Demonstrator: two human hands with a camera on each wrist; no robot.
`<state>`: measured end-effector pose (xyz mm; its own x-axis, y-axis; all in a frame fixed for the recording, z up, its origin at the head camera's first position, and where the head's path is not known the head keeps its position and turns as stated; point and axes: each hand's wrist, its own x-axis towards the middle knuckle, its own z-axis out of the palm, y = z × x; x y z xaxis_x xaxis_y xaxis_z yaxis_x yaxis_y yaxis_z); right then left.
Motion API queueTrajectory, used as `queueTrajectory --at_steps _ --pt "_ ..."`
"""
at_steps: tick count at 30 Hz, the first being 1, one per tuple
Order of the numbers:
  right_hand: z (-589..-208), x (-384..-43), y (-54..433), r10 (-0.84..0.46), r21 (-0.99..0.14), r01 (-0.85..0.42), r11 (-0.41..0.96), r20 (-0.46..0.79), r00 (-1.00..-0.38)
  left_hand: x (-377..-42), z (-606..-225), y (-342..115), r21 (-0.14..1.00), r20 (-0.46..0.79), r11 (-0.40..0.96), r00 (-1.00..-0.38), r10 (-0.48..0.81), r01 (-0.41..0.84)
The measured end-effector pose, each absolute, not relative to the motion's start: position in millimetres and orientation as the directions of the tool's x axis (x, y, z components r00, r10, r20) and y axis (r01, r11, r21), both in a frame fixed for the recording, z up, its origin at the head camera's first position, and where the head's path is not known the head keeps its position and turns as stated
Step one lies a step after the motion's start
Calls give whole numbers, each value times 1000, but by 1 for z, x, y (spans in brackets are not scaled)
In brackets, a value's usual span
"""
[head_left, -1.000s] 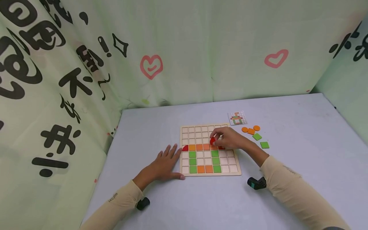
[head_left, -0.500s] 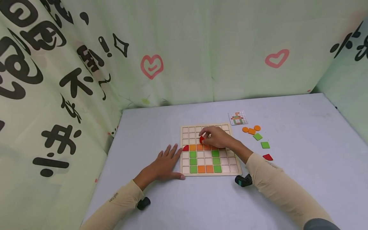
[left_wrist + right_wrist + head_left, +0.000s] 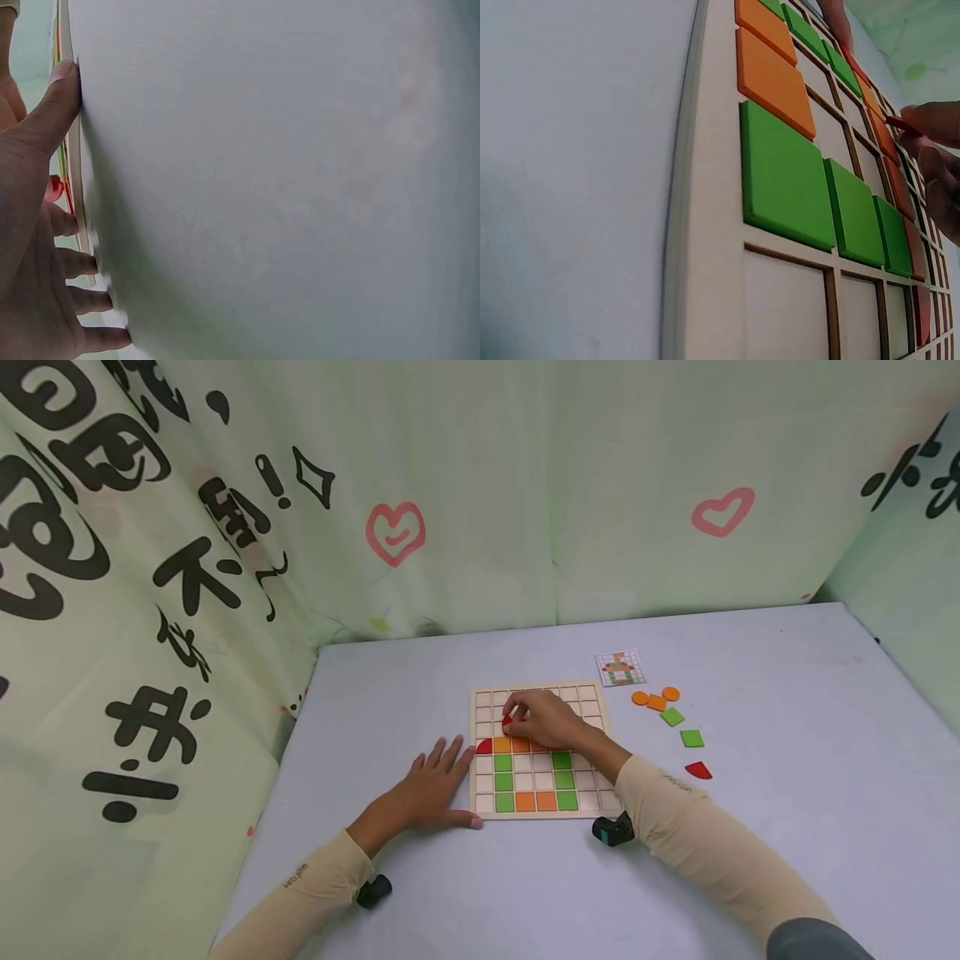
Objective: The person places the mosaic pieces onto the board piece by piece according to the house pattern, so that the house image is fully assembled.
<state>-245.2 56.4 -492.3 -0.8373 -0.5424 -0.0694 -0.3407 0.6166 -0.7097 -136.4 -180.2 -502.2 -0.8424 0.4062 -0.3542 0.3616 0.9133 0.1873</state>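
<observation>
My right hand [image 3: 543, 718] pinches a small red quarter-round tile [image 3: 507, 724] between thumb and fingertips, over the left part of a wooden grid board [image 3: 473, 710]. In the right wrist view that red tile [image 3: 904, 125] is tilted close over the row of orange tiles. My left hand [image 3: 427, 793] lies with fingers spread at the board's left edge, index fingertip and thumb right at the frame. Another red tile [image 3: 484, 746] sits in the leftmost cell of the middle row. Green tiles [image 3: 503, 782] form two columns below, with orange tiles [image 3: 536, 802] between them at the bottom.
A pattern card [image 3: 620, 667] lies behind the board's right corner. To the right are loose orange rounds [image 3: 640, 698], an orange square [image 3: 656, 702], green squares [image 3: 692, 738] and a red tile [image 3: 699, 770]. Curtains [image 3: 480, 493] stand behind the white table.
My right hand has moved left across the board with the red tile in its fingers. The loose red tile at the right, earlier covered by the sleeve, now shows. The left hand stays put.
</observation>
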Motion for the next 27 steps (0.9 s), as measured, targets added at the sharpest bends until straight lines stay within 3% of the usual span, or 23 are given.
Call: queueTrajectory --at_steps 10,19,27 --pt "-497 -244 42 -493 -634 -373 677 -15 -870 -136 -504 -181 184 -349 914 -845 405 362" --pt "-492 -245 52 -566 -602 -420 679 -65 -822 -137 -507 -182 179 -347 910 -842 414 374" --pt "-497 -247 52 -536 -602 -401 690 -53 -842 -135 -502 -181 183 -347 910 -841 415 373"
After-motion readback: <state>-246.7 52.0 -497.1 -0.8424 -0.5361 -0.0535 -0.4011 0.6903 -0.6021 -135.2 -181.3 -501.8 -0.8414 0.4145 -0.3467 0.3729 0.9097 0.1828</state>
